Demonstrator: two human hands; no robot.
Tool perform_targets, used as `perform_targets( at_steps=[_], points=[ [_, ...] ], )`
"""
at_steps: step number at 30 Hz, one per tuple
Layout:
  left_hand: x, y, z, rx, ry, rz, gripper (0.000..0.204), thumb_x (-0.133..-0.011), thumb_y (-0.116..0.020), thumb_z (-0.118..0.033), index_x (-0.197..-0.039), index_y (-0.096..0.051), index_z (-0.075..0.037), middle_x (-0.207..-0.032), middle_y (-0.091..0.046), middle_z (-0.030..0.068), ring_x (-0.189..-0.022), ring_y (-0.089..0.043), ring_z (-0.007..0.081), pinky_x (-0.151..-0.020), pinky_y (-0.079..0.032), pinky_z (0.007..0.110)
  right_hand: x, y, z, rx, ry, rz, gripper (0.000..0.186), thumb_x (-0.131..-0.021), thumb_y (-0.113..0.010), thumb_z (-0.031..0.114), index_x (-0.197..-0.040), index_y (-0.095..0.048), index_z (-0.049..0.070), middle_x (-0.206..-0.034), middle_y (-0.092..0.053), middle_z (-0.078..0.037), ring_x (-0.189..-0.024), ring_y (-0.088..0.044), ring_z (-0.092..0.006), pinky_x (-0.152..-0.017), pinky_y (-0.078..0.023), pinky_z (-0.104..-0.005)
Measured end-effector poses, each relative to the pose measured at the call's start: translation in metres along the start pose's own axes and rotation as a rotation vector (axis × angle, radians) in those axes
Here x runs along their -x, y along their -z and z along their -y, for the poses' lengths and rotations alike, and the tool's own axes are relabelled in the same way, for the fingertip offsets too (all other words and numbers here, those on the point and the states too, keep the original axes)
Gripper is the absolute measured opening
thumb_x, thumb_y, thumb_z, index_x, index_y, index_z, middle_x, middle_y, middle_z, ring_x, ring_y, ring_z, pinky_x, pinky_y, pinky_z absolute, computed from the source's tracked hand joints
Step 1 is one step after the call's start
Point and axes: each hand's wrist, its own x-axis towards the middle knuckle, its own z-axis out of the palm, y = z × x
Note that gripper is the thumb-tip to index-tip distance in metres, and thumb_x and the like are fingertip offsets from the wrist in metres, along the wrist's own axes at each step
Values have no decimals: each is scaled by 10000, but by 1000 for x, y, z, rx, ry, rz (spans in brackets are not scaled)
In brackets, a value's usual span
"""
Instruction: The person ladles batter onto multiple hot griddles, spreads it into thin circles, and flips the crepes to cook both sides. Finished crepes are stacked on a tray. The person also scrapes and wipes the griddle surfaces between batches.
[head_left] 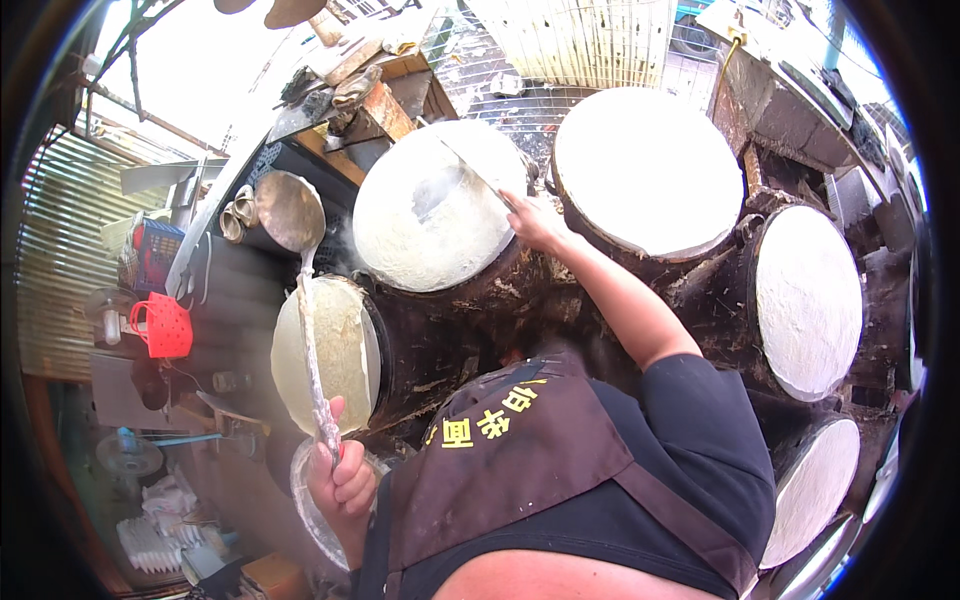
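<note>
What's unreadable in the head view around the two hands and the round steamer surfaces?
- Right hand: thin tool it holds on the steaming round sheet is blurred by steam; its type is unclear.
- Left hand: grips the long ladle; the container beneath is mostly hidden by the hand.
- Lower-right round surface: partly hidden behind the shoulder, warped near the fisheye rim.

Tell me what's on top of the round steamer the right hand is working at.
A thin white sheet covers the round steamer; the right hand holds a thin stick across it. Whatever lies beneath the sheet is hidden.
</note>
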Motion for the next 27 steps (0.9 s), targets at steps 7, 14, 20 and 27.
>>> perform_targets(
  at_steps=[7, 14, 20, 27],
  points=[
    [-17, 4, 4, 71, 38, 27, 576, -1044, -339, -260, -1521, -36, -150, -671, -361, 18, -427, -322, 54, -333, -352, 196, -4, -38, -2, 88, -194, -30, 618, -842, -433, 31, -1423, -388, 236, -1059, -645, -217, -947, -658, -342, -813, -528, -456],
    [-10, 16, 7, 98, 41, 85, 577, -1044, -337, -253, -1522, -30, -151, -677, -363, 16, -437, -336, 52, -337, -364, 198, 16, -24, -21, -74, -168, -272, 512, -852, -459, 83, -1356, -455, 175, -906, -657, -253, -842, -664, -378, -770, -533, -472],
    [-17, 9, 12, 114, 56, 87, 574, -1043, -339, -254, -1521, -40, -142, -675, -366, 19, -434, -344, 48, -339, -370, 195, 22, -61, 13, 7, -58, -92, 515, -842, -489, 75, -1346, -475, 178, -960, -653, -261, -891, -652, -405, -826, -520, -466],
    [0, 17, 14, 138, 2, 83, 569, -1044, -342, -253, -1520, -48, -144, -680, -369, 25, -435, -351, 60, -350, -374, 206, 33, -38, -10, -117, -157, -232, 471, -870, -496, 105, -1338, -465, 152, -957, -652, -260, -908, -647, -406, -840, -512, -479]
  ],
)
